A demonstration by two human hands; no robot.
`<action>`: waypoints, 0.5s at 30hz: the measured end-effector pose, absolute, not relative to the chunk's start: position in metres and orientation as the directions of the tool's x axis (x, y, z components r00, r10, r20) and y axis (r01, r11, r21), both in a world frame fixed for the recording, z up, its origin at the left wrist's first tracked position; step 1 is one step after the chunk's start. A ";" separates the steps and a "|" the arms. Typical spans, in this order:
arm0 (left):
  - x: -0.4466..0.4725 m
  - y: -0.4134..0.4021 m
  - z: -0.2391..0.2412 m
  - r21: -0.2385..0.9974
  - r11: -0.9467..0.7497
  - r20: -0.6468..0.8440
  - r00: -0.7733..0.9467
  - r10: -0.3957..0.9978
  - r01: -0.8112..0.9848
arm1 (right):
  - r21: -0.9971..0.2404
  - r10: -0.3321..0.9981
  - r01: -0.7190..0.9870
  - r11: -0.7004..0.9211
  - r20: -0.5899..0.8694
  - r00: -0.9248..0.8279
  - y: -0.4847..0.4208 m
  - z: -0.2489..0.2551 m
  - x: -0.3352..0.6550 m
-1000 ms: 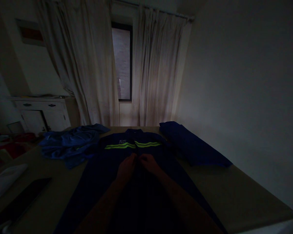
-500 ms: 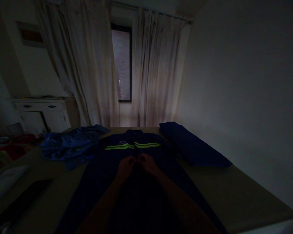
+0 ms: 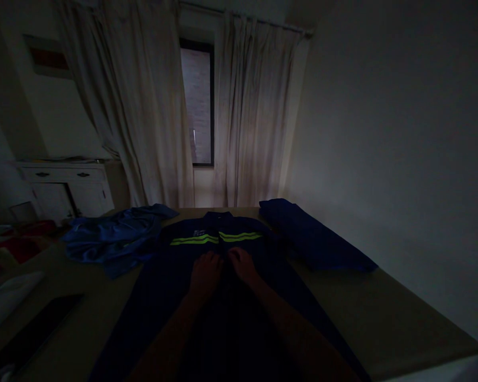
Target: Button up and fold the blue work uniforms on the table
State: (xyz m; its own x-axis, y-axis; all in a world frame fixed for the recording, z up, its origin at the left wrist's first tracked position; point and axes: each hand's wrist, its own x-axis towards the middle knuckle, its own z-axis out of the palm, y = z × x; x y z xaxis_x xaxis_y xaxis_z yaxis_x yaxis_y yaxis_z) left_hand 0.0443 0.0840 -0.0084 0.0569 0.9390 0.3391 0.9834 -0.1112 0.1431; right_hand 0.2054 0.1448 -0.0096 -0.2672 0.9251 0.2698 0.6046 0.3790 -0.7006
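A dark navy work jacket [image 3: 185,278] with yellow-green stripes across the chest lies spread on the table, collar at the far end. My left hand [image 3: 207,271] rests on its front, just left of the middle seam, with fingers bent onto the cloth. Across the seam, my right hand [image 3: 244,263] has its fingers curled and closed at the jacket's front edge. A small gap separates the two hands. Dim light hides the fingertips and the exact fold of cloth under them.
A crumpled blue garment [image 3: 111,236] lies left of the jacket. Folded dark blue cloth [image 3: 314,236] lies to the right, near the wall. A flat black object [image 3: 34,331] and a white packet [image 3: 11,297] sit at the table's left. Behind are curtains [image 3: 155,106] and a white cabinet [image 3: 87,193].
My hands were together at the front seam and have come slightly apart. My left hand has turned flatter, its back more upward; my right has shifted slightly right and away from me.
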 end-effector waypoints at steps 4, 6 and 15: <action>0.031 0.086 -0.022 0.104 0.052 0.252 -0.077 0.965 0.993 | -0.546 0.918 0.745 0.383 0.314 -0.242 0.137 -0.017 0.208; 0.028 0.080 -0.027 0.059 0.050 0.198 -0.061 0.978 0.997 | -0.394 0.906 0.826 0.403 0.301 -0.298 0.127 -0.023 0.208; -0.031 0.097 -0.004 0.115 -0.188 0.182 0.166 0.969 0.975 | -0.071 0.812 0.812 0.580 0.128 -0.569 0.128 0.017 0.230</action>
